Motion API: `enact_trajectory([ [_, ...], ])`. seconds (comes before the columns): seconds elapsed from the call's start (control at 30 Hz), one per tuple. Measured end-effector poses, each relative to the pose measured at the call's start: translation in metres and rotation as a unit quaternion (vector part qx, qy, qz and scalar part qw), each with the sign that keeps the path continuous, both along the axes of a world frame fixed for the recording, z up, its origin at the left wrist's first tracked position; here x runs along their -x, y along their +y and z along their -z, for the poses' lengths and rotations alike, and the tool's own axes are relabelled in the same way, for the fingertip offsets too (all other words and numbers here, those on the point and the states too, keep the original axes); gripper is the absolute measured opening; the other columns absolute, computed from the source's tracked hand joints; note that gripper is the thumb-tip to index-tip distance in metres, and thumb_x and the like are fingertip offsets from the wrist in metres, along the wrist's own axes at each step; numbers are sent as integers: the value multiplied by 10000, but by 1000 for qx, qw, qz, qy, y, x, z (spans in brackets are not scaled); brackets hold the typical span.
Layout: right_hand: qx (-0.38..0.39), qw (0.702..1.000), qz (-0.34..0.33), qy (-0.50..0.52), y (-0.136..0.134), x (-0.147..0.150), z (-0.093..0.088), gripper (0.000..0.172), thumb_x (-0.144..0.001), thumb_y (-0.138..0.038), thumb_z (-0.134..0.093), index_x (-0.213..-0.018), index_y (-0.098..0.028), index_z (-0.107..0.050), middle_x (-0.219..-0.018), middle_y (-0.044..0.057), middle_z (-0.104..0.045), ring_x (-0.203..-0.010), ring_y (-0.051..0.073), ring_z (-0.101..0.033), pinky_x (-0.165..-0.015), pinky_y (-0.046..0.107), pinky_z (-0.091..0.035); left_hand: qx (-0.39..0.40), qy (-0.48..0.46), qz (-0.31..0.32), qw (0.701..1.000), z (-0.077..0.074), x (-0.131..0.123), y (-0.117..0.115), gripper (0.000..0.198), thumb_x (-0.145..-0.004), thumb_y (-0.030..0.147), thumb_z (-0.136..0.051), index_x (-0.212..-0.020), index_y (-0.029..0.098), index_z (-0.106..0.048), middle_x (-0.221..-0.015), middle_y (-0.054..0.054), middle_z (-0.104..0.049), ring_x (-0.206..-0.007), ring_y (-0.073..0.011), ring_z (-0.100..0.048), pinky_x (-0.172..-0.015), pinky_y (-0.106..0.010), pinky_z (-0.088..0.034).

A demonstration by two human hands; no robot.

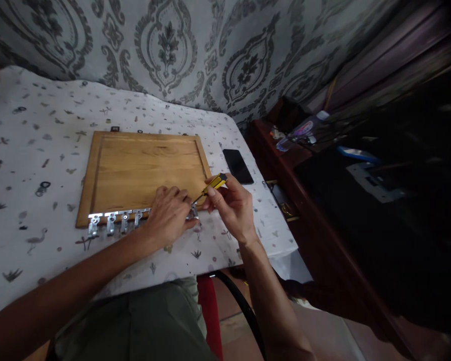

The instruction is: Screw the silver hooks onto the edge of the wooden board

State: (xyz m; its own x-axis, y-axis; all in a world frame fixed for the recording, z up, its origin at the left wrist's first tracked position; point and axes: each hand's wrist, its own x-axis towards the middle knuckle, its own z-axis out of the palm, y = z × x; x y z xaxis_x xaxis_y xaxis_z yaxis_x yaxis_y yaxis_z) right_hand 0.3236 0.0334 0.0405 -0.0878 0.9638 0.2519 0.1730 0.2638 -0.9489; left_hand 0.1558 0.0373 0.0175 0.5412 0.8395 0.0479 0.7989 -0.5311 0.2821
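A framed wooden board [146, 170] lies flat on the patterned tablecloth. Along its near edge runs a silver metal hook rail [113, 215] with several hook-like fittings hanging past the edge. My left hand [169, 215] is closed over the rail's right part, fingers bent on the board and thumb by the last fitting. Held in my right hand [235, 205] is a small yellow and black screwdriver [214, 185], tilted down to the left. Its tip reaches the rail's right end near my left fingers; the exact contact point is too small to make out.
A black phone [238, 166] lies right of the board. Beyond the table's right edge stands dark red wooden furniture [285, 170] with a plastic bottle [302, 131] and a flat metal piece [372, 180] on a black surface. A patterned curtain [165, 50] hangs behind the table.
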Motion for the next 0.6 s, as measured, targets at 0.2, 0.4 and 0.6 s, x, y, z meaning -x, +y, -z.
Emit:
enact_trajectory([
  [0.2,17,998,39,36,6,5,2,407,-786,-536,-815,-841,-223,-561,-924,1,-735,-448,39,-535,-382,188,-463,-19,19,6,1000,2,1,1,299,-925,456,-700,-1036,179,-706,-1085,-112,-713,-1084,-326,-591,-929,-487,-382],
  [0.4,11,999,10,49,7,2,-1,417,-813,-544,-790,-1032,-240,-608,-804,-39,-695,-506,71,-604,-445,197,-514,-18,25,10,999,2,1,1,374,-911,467,-726,-1077,133,-712,-1131,-128,-703,-1117,-340,-590,-945,-496,-380],
  [0.6,21,999,16,32,7,2,-3,346,-826,-533,-785,-956,-226,-693,-686,-56,-636,-472,76,-581,-421,208,-486,-20,27,11,999,1,1,0,355,-912,474,-725,-1047,146,-715,-1099,-124,-709,-1107,-339,-590,-936,-487,-381],
])
